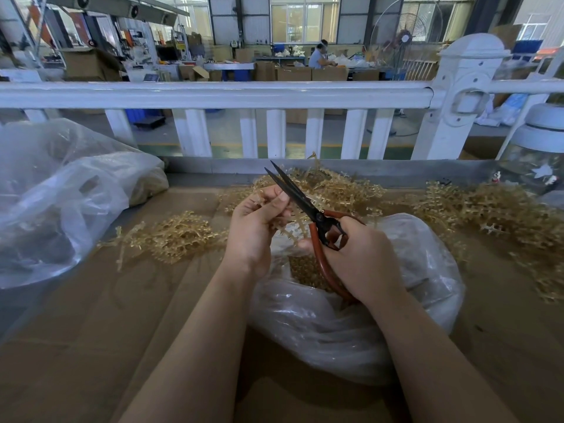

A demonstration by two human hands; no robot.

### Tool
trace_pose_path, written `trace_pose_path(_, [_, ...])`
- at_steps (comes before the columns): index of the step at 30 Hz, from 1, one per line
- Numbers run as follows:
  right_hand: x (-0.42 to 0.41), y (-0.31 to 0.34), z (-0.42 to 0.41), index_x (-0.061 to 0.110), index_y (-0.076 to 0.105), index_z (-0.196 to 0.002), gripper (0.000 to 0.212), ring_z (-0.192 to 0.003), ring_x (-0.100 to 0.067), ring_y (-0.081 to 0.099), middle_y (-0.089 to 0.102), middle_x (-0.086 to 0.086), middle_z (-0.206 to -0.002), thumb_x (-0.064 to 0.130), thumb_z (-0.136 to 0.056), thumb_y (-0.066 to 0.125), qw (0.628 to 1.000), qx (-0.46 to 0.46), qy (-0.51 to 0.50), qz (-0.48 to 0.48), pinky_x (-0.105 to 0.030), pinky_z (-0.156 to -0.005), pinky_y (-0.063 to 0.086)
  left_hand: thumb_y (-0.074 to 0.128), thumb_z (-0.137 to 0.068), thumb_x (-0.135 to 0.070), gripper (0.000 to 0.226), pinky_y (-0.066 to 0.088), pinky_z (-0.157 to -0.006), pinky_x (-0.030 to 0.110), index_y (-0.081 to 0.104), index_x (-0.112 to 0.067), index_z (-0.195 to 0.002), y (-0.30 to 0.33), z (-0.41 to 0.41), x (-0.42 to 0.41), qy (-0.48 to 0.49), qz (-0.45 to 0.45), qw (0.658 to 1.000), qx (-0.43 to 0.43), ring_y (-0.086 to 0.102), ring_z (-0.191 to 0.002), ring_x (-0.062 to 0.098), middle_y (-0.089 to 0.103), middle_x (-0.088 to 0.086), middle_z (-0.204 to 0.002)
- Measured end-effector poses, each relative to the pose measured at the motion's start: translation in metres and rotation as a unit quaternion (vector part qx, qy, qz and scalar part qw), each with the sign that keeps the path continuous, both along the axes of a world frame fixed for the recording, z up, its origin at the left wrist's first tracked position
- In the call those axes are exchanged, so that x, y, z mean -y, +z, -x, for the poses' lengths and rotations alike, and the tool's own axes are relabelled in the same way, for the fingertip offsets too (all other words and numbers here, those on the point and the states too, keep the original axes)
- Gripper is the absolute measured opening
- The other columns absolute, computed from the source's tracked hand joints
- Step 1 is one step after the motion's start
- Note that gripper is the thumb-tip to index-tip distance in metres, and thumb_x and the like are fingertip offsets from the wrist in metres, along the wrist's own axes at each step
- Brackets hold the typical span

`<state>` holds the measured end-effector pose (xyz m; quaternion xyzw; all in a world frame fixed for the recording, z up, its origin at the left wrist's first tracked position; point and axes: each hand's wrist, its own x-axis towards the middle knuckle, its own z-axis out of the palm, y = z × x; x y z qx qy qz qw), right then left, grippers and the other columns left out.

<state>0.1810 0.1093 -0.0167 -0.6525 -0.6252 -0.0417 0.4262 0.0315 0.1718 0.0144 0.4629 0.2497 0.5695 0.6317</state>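
My right hand point(363, 257) grips black-bladed scissors point(300, 198) by their red-brown handles, blades slightly parted and pointing up and left. Just to their left, my left hand point(259, 222) pinches a pale tan plastic sprue piece point(285, 225) between thumb and fingers, close to the blades. Under both hands lies an open clear plastic bag point(360, 315) holding small tan parts point(305, 270).
Piles of tan plastic sprues lie on the cardboard-covered table point(91, 346): one at the left point(171, 236), one behind my hands point(335, 187), one at the right point(494, 215). A large clear bag point(61, 193) sits at the left. A white railing point(213, 94) borders the table's far side.
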Motion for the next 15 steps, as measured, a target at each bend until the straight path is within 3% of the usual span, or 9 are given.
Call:
trace_pose_path(3, [-0.001, 0.0, 0.001, 0.03, 0.047, -0.063, 0.047, -0.048, -0.005, 0.055, 0.054, 0.013, -0.053, 0.069, -0.075, 0.069, 0.999, -0.044, 0.003, 0.029, -0.014, -0.044, 0.039, 0.058, -0.092, 0.001, 0.023, 0.042, -0.066, 0.023, 0.068, -0.013, -0.075, -0.001, 0.0, -0.001, 0.003, 0.007, 1.0, 0.002, 0.047, -0.062, 0.013, 0.059, 0.001, -0.064])
trace_pose_path(7, [-0.002, 0.004, 0.001, 0.024, 0.061, -0.065, 0.052, -0.051, -0.002, 0.059, 0.063, 0.014, -0.056, 0.075, -0.065, 0.07, 0.979, -0.193, 0.035, 0.053, -0.016, -0.045, 0.043, 0.061, -0.091, -0.002, 0.009, 0.044, -0.063, 0.02, 0.066, -0.007, -0.086, -0.003, 0.003, -0.005, -0.001, 0.041, 0.999, 0.01, 0.049, -0.062, 0.011, 0.065, 0.001, -0.07])
trace_pose_path(9, [-0.001, 0.006, 0.0, 0.017, 0.069, -0.07, 0.049, -0.047, -0.003, 0.059, 0.066, 0.008, -0.056, 0.066, -0.067, 0.075, 0.964, -0.253, 0.058, 0.057, -0.016, -0.044, 0.043, 0.063, -0.09, -0.005, 0.005, 0.044, -0.061, 0.02, 0.065, -0.007, -0.086, -0.004, 0.003, -0.006, -0.017, 0.04, 0.999, 0.005, 0.049, -0.061, 0.012, 0.064, 0.005, -0.075])
trace_pose_path(12, [-0.001, 0.009, 0.0, 0.017, 0.074, -0.074, 0.026, -0.046, -0.002, 0.06, 0.07, 0.005, -0.06, 0.042, -0.075, 0.083, 0.947, -0.304, 0.078, 0.065, -0.014, -0.042, 0.042, 0.068, -0.082, -0.011, 0.009, 0.046, -0.057, 0.019, 0.067, -0.007, -0.09, -0.004, 0.002, -0.006, -0.046, 0.049, 0.998, 0.009, 0.05, -0.061, 0.011, 0.063, 0.008, -0.078])
trace_pose_path(15, [-0.003, 0.01, -0.001, 0.016, 0.076, -0.076, 0.017, -0.055, -0.009, 0.067, 0.073, -0.002, -0.067, 0.031, -0.076, 0.085, 0.934, -0.339, 0.093, 0.071, -0.021, -0.048, 0.052, 0.069, -0.079, -0.013, 0.009, 0.048, -0.056, 0.017, 0.07, -0.009, -0.087, -0.004, 0.002, -0.004, -0.075, 0.045, 0.996, 0.012, 0.052, -0.059, 0.009, 0.063, 0.009, -0.082])
